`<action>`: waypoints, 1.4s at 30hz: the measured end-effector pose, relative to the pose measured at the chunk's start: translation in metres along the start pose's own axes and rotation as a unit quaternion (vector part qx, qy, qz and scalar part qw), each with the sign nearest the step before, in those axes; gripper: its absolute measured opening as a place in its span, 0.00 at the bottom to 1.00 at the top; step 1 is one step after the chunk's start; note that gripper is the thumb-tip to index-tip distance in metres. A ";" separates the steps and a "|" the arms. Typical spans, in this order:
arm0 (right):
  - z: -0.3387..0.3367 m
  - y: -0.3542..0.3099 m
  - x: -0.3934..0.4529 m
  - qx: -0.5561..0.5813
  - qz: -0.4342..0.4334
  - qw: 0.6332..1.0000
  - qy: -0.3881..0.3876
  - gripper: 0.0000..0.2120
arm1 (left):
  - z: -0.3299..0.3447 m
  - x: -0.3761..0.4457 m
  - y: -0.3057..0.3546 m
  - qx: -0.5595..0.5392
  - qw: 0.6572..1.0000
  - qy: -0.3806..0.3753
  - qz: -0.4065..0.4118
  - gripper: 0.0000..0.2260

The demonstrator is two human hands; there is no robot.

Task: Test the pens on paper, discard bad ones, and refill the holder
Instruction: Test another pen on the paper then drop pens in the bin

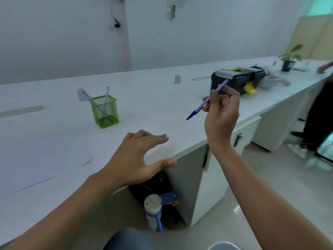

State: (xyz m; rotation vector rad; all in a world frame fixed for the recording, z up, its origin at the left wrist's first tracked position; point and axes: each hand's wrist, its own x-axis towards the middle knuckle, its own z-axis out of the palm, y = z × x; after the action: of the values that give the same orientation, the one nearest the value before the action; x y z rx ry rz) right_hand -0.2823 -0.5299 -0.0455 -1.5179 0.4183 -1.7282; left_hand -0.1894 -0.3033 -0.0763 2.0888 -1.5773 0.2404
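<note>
1. I see the right hand (220,112) raised above the desk edge, fingers curled round a pen (207,100), pinching it mid-barrel.
2. Pen is blue-and-white striped with a blue cap; capped end points down-left, other end up-right, tilted, clear of the desk.
3. Left hand (137,156) is over the white desk (54,141) near its front edge, fingers straight, thumb spread, holding nothing. Can't tell whether the fingertips touch the surface.
4. Green mesh holder (104,111) stands upright on the desk, well left of the pen and beyond the left hand. Two pens inside, crossed, leaning opposite ways.
5. Paper: I can't pick it out against the white desktop, too blurred.
6. Black toolbox (237,78) with yellow latch sits on the desk behind the right hand.
7. Potted plant (290,58) at the far right end of the desk.
8. Under the desk: white bottle (153,212) with blue handle beside a dark bag.
</note>
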 end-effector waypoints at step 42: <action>-0.348 0.217 -0.268 -0.317 0.413 0.824 -0.222 0.18 | 0.328 -0.037 0.088 -0.090 0.936 -0.339 0.026 0.36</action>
State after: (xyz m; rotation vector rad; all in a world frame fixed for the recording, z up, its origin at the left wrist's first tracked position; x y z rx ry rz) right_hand -0.5432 -0.5579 -0.4595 -1.7290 1.2640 -0.5288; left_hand -0.3358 -0.4511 -0.3479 2.0945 -1.9336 -0.6580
